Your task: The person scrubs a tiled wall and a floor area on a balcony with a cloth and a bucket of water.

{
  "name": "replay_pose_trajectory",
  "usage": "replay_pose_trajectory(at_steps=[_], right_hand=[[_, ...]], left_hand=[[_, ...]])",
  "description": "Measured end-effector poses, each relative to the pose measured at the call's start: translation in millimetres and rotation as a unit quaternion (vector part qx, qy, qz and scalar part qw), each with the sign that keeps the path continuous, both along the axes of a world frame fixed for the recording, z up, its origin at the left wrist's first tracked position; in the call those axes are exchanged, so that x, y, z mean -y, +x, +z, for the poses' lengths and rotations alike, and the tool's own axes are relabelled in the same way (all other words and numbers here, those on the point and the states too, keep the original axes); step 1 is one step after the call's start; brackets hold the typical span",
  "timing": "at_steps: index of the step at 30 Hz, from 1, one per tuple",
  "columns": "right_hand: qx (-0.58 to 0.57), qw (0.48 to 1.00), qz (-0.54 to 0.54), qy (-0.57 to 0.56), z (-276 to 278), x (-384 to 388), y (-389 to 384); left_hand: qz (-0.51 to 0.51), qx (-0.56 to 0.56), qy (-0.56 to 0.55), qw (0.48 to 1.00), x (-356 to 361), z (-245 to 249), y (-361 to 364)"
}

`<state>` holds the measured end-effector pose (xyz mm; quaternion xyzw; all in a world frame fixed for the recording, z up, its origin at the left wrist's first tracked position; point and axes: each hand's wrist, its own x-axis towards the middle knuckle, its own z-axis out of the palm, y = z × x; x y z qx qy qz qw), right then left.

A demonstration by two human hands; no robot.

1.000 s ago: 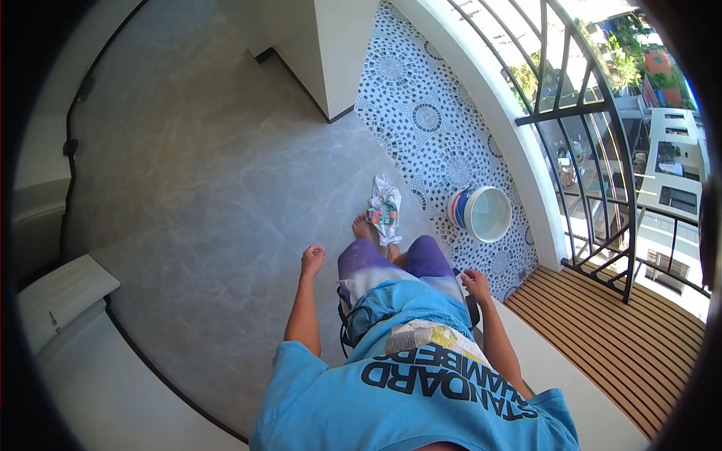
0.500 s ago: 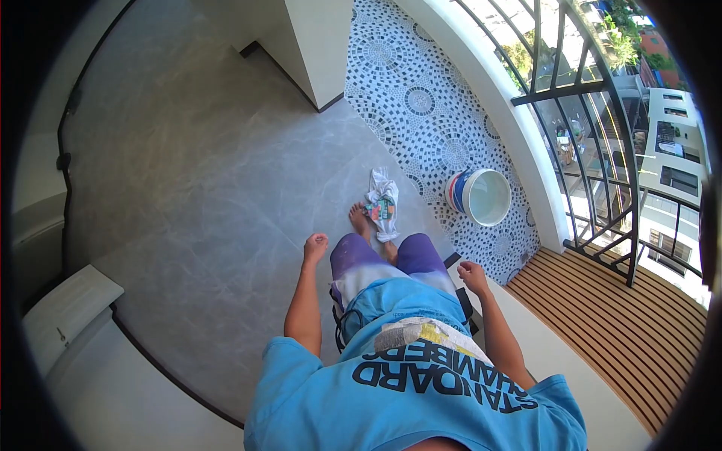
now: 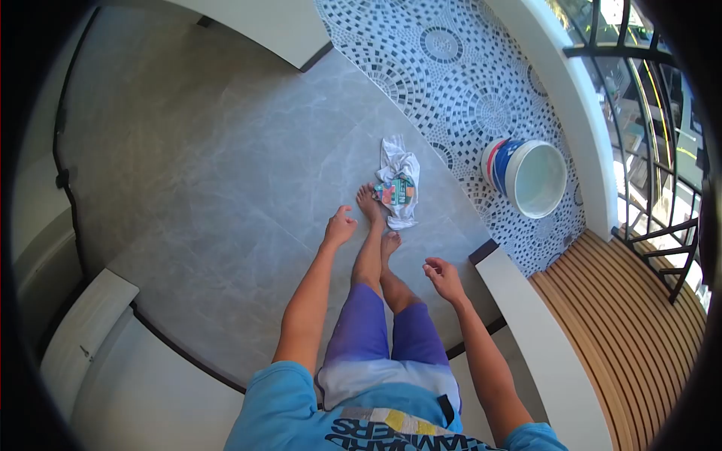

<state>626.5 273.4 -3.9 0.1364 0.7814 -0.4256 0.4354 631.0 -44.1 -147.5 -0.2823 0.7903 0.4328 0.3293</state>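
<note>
Crumpled cloth [image 3: 397,177], white with a coloured printed patch, is seen lying on the grey floor [image 3: 226,173], left of the bucket [image 3: 535,180], near it but not touching it. The bucket is white, with blue and red bands on its outer wall, and is set on the mosaic tiling [image 3: 451,83]; its mouth is open and its inside pale. Whether it stands fully upright cannot be told.

The left hand [image 3: 340,225] is held low, on the far side of the cloth from the bucket, just beside the cloth's lower edge but apart from it. Its fingers are loosely curled and nothing is gripped. The right hand [image 3: 444,276] is held below and left of the bucket, well apart from it and nearer the camera than the cloth. Its fingers are relaxed and part spread, and nothing is held.

One bare foot [image 3: 368,204] is placed against the side of the cloth that faces away from the bucket. The other foot [image 3: 389,242] is set just behind it. Wooden decking [image 3: 632,323] is seen below the bucket, and a dark railing [image 3: 662,113] to its right.
</note>
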Motion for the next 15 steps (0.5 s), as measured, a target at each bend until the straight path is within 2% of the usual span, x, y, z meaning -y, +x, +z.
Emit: replay_pose_trajectory(at_steps=[4, 7, 8, 10, 13, 14, 15], right_hand=[[0.013, 0.998, -0.057, 0.024, -126, 0, 33], [0.013, 0.995, -0.101, 0.011, -196, 2, 46], [0.013, 0.994, -0.109, -0.001, -217, 2, 50], [0.010, 0.994, -0.110, -0.005, -255, 1, 58], [0.015, 0.995, -0.100, 0.008, -281, -1, 52], [0.014, 0.995, -0.095, 0.018, -282, -2, 52], [-0.011, 0.996, -0.077, 0.044, -276, -1, 51]], left_hand=[[-0.101, 0.052, -0.031, 0.993, -35, -105, -44], [-0.150, 0.070, -0.041, 0.985, -72, -184, -58], [-0.190, 0.047, -0.078, 0.978, -83, -200, -60], [-0.261, -0.001, -0.150, 0.954, -101, -223, -58], [-0.369, -0.025, -0.201, 0.907, -109, -248, -47], [-0.339, -0.130, -0.171, 0.916, -113, -239, -43], [-0.326, -0.138, -0.119, 0.928, -120, -225, -41]])
